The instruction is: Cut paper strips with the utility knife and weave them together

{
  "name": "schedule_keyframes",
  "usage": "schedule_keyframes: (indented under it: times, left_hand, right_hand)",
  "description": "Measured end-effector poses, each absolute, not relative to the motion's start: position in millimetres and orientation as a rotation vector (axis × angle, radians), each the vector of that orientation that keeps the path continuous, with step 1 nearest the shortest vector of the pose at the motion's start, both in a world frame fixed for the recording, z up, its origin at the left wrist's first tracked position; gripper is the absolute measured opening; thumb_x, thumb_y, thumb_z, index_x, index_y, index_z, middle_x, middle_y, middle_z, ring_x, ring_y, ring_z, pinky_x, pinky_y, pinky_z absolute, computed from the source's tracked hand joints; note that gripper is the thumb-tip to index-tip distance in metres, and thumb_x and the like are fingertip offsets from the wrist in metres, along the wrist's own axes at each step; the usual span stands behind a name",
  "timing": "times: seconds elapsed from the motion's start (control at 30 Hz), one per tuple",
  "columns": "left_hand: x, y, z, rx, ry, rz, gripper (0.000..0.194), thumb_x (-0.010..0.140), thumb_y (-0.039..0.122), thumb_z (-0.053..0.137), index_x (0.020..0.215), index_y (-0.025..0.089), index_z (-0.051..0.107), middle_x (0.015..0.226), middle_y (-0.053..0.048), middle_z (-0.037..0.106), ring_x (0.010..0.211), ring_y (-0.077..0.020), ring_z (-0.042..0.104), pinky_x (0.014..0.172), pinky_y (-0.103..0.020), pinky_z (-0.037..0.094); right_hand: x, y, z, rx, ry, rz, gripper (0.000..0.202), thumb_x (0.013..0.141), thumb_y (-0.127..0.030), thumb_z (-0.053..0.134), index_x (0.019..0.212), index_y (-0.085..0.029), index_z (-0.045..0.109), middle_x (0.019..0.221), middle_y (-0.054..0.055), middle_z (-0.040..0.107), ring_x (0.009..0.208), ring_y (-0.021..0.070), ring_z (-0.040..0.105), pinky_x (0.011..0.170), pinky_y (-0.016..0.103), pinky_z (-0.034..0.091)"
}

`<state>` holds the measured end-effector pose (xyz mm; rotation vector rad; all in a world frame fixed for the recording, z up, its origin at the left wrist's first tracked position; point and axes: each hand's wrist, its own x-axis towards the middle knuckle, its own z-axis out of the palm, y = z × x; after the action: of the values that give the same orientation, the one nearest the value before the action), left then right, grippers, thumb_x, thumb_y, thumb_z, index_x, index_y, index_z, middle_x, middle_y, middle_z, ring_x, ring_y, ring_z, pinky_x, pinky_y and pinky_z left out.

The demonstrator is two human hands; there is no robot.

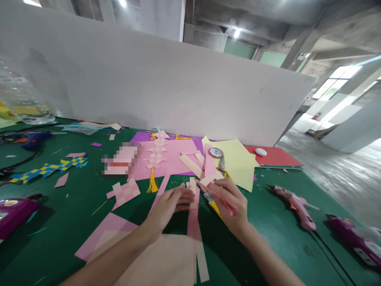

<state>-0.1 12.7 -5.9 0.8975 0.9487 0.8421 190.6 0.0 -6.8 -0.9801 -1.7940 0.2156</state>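
My left hand [174, 198] is closed at the edge of some narrow pink and cream paper strips [193, 216], crossed over each other at the top. Their lower ends hang toward the table's front. Just to the right, my right hand [232, 204] grips a folded pink paper strip [220, 192], whose tail shows in the palm. Its near end almost meets the crossed strips. Beneath the right hand lies a yellow-handled cutter [214, 207]. Left of my hands rests a small woven pink-and-cream paper piece [126, 192]. Fingertip contact is partly hidden.
A woven pink ornament with a yellow tassel [152, 180] lies on pink paper. Tape [215, 152] and scissors [222, 163] sit on yellow sheets. A pink glue gun [297, 206] is at right, a blue one [32, 139] at far left. A white board [166, 87] stands behind.
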Motion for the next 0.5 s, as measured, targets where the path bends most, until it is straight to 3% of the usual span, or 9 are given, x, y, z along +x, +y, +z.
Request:
schedule_keyframes:
  times: [0.1,0.2,0.37,0.5]
  left_hand:
    - [-3.5,12.5,-3.8,0.736,0.808,0.599,0.056,0.083,0.060,0.044,0.090,0.009,0.067,0.092,-0.016,0.070,0.089,-0.0274,0.066,0.086,-0.040,0.047]
    - [-6.5,13.3,-0.7,0.636,0.657,0.454,0.055,0.087,0.055,0.042,0.097,0.008,0.066,0.093,-0.017,0.070,0.090,-0.0264,0.066,0.086,-0.038,0.048]
    - [-8.6,18.4,-1.2,0.665,0.716,0.523,0.026,0.087,0.027,0.050,0.101,0.010,0.065,0.091,-0.013,0.071,0.082,-0.0200,0.067,0.083,-0.034,0.051]
    - [-8.7,22.0,-3.5,0.670,0.739,0.600,0.021,0.086,0.022,0.050,0.093,0.011,0.066,0.087,-0.011,0.071,0.079,-0.0186,0.067,0.081,-0.033,0.052]
  right_hand:
    - [198.2,0.8,-6.8,-0.769,-2.152,-0.138,0.029,0.085,-0.012,0.051,0.109,-0.022,0.064,0.085,0.008,0.060,0.081,0.0181,0.056,0.072,0.033,0.048]
    - [196.5,1.2,-6.5,-0.699,-2.315,-0.281,0.027,0.084,-0.011,0.054,0.107,-0.021,0.064,0.087,0.007,0.061,0.086,0.0177,0.056,0.074,0.030,0.048]
    - [194.6,2.1,0.1,-0.705,-2.378,-0.204,0.025,0.086,-0.013,0.052,0.106,-0.021,0.065,0.102,0.011,0.060,0.103,0.0227,0.052,0.087,0.039,0.045]
    - [195.7,1.6,6.4,-0.769,-2.408,-0.010,0.029,0.086,-0.014,0.051,0.111,-0.024,0.062,0.108,0.011,0.059,0.108,0.0235,0.049,0.090,0.042,0.043]
